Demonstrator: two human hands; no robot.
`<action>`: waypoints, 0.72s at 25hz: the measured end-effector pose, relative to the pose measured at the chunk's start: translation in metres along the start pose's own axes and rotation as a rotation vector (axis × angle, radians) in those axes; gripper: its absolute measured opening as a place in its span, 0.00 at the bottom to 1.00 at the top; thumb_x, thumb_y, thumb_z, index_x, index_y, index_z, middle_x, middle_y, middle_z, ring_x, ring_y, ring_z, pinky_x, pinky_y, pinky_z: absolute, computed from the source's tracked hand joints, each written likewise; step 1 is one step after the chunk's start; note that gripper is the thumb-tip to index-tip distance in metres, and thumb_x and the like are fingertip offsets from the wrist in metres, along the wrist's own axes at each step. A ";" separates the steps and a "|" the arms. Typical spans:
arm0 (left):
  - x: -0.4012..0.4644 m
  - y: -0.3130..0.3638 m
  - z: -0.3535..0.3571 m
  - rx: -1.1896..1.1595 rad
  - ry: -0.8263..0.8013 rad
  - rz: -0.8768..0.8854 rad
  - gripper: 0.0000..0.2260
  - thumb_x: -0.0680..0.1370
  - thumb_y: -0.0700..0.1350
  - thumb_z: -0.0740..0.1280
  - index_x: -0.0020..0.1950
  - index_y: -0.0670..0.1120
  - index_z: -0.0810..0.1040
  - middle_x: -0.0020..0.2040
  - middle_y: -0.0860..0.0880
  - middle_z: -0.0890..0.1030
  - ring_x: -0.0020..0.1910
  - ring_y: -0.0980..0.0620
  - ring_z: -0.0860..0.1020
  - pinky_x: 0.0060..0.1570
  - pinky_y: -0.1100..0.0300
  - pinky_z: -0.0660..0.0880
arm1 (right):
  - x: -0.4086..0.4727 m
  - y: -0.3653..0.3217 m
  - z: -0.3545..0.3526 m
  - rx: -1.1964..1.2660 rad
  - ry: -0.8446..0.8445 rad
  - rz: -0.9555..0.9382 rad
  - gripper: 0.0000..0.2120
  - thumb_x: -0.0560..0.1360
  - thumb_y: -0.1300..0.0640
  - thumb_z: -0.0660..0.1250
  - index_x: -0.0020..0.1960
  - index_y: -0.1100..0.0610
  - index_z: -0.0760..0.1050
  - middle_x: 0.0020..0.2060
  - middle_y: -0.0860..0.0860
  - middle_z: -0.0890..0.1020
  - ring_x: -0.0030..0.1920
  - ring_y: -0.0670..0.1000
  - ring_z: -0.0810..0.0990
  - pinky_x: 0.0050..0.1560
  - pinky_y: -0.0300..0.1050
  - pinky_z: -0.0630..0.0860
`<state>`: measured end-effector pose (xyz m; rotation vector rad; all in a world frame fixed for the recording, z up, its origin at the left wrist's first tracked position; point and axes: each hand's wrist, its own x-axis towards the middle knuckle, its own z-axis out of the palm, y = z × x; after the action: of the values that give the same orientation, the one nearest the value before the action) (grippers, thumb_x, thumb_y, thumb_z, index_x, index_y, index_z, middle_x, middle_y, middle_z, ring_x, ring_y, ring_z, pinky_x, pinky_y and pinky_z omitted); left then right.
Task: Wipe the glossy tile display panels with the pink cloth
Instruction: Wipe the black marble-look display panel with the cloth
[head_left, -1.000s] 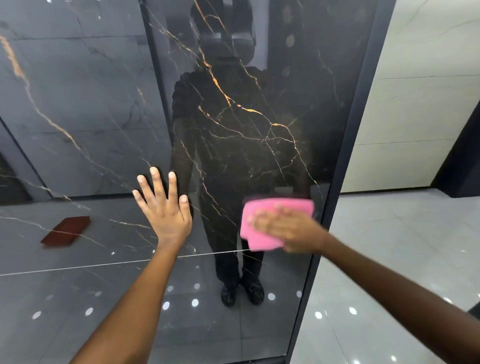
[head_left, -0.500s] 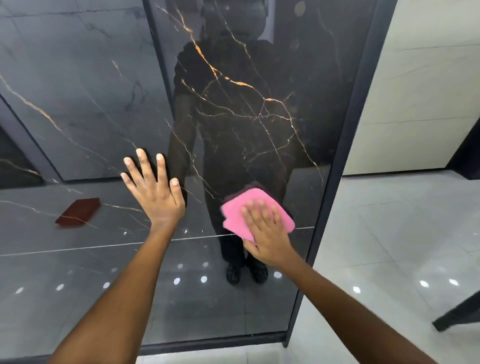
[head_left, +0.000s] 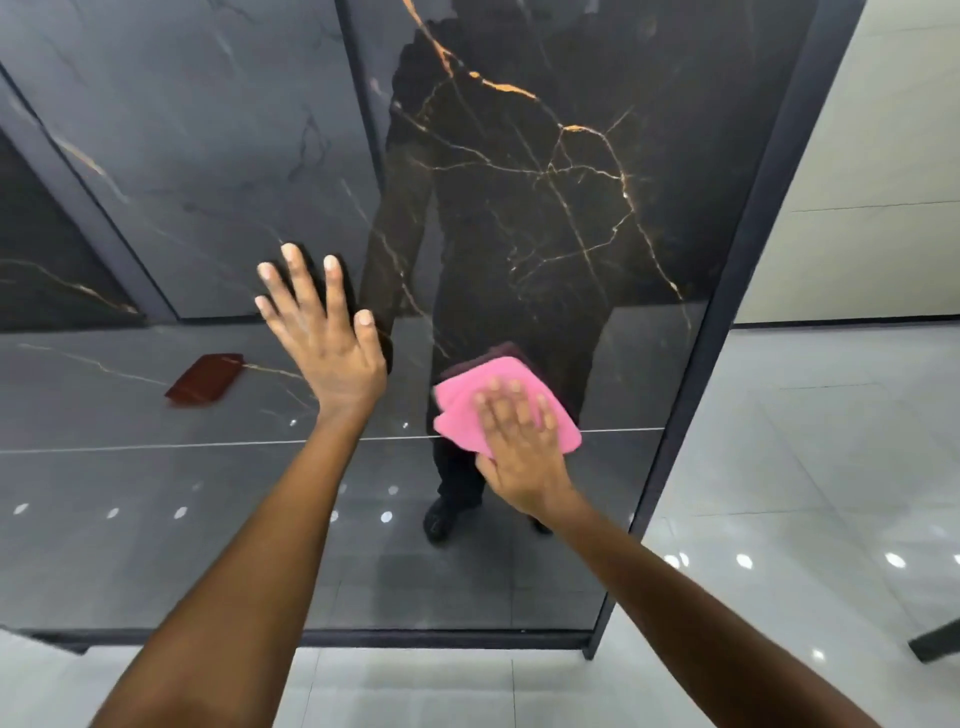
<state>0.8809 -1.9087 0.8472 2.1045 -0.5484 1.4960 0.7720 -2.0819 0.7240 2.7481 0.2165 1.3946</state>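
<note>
Pressing hand: your right hand (head_left: 522, 452) is lying flat, fingers straight, on the pink cloth (head_left: 498, 402).
Cloth: low on the glossy panel (head_left: 545, 218).
Bracing hand: your left hand (head_left: 324, 338) is spreading on the panel, left of the cloth.

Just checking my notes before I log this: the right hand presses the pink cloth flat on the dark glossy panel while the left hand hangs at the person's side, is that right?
Not quite. In the head view the left hand rests on the dark glossy panel, fingers spread. The right hand does press the pink cloth flat there.
</note>
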 end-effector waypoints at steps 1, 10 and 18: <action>-0.004 -0.001 -0.009 -0.031 -0.031 -0.004 0.23 0.84 0.54 0.48 0.80 0.55 0.51 0.75 0.34 0.59 0.75 0.32 0.52 0.75 0.46 0.41 | 0.010 -0.001 -0.003 -0.042 -0.005 -0.105 0.39 0.72 0.52 0.61 0.79 0.57 0.48 0.78 0.55 0.51 0.78 0.54 0.47 0.75 0.54 0.46; -0.059 -0.177 -0.092 0.084 -0.035 -0.367 0.24 0.82 0.51 0.54 0.78 0.45 0.59 0.78 0.34 0.55 0.76 0.31 0.51 0.73 0.54 0.35 | 0.042 -0.083 0.016 0.197 -0.044 0.388 0.33 0.74 0.51 0.56 0.77 0.54 0.52 0.75 0.55 0.56 0.74 0.61 0.58 0.71 0.63 0.57; -0.066 -0.276 -0.072 0.081 -0.073 -0.053 0.26 0.83 0.58 0.45 0.80 0.56 0.44 0.81 0.43 0.46 0.71 0.23 0.52 0.73 0.40 0.38 | 0.064 -0.125 0.028 -0.023 0.088 0.217 0.48 0.73 0.52 0.70 0.78 0.45 0.39 0.78 0.46 0.53 0.76 0.50 0.54 0.74 0.45 0.48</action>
<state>0.9674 -1.6437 0.7595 2.2259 -0.4619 1.4392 0.8195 -1.9479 0.7449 2.7627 -0.0977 1.5575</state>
